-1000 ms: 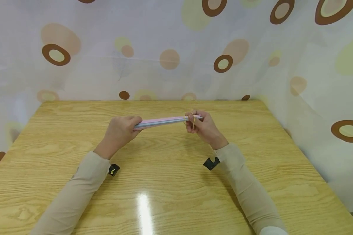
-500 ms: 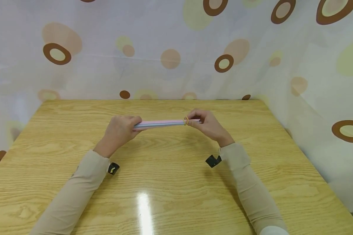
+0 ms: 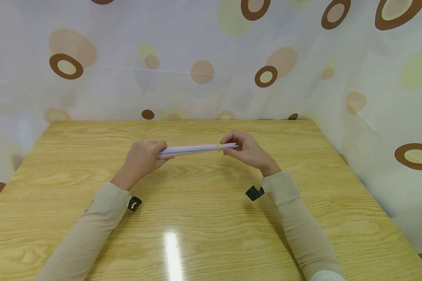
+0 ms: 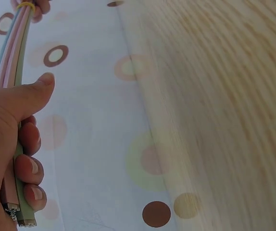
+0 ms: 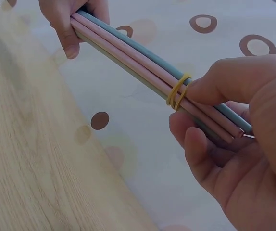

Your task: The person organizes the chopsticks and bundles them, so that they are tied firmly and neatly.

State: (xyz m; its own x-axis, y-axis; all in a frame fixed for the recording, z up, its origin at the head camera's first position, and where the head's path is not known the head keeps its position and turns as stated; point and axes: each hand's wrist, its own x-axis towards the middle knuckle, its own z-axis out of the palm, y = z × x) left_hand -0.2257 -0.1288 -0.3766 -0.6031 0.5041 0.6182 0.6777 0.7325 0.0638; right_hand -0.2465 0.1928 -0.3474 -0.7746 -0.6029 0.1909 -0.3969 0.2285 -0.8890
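At the head view's centre, above the wooden table (image 3: 211, 203), your left hand (image 3: 140, 158) grips one end of the bundle of sticks (image 3: 193, 150) while your right hand (image 3: 247, 150) pinches the other. In the left wrist view your fingers curl around the bundle at the left edge. In the right wrist view, your right thumb and fingers pinch it beside the yellow rubber band (image 5: 177, 91).

I see the yellow rubber band (image 3: 219, 148), which a second ago hung stretched in a loose loop over my right hand (image 3: 247, 151), now sitting snug around the bundle of straws (image 3: 193, 149). That hand's fingers have uncurled from the loop and now pinch the bundle's end just beside the band.
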